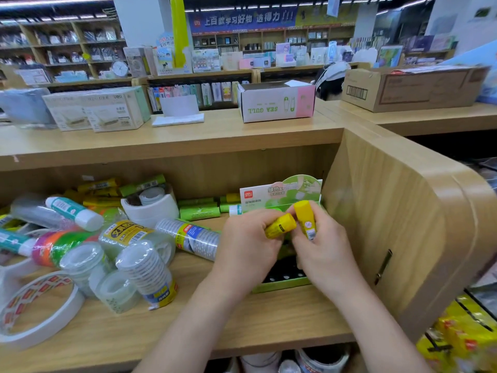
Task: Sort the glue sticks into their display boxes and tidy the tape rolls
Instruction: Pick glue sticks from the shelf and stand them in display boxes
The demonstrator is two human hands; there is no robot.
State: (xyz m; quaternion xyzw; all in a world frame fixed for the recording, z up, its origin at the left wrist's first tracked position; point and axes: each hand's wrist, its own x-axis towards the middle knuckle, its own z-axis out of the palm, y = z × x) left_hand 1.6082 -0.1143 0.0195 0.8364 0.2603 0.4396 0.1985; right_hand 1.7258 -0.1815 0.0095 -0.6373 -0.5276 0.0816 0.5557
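My left hand (248, 242) grips a yellow glue stick (279, 225) that lies tilted. My right hand (324, 247) holds a second yellow glue stick (305, 215) upright. Both hands hover over a green display box (282, 288) with a printed header card (279, 193), on the right of the wooden shelf (242, 319). Green glue sticks (199, 211) and yellow glue sticks (99, 195) lie loose at the back. Clear tape rolls (121, 273) and stacked tape sleeves (193, 238) are heaped on the left, next to a wide white tape roll (40, 305).
A white glue bottle (75, 212) and a big white tape roll (152, 208) lie among the pile. The shelf's wooden side panel (390, 224) stands close on the right. On the top counter sit boxes, including a white "SEA GULL" carton (277, 103) and a brown carton (411, 88).
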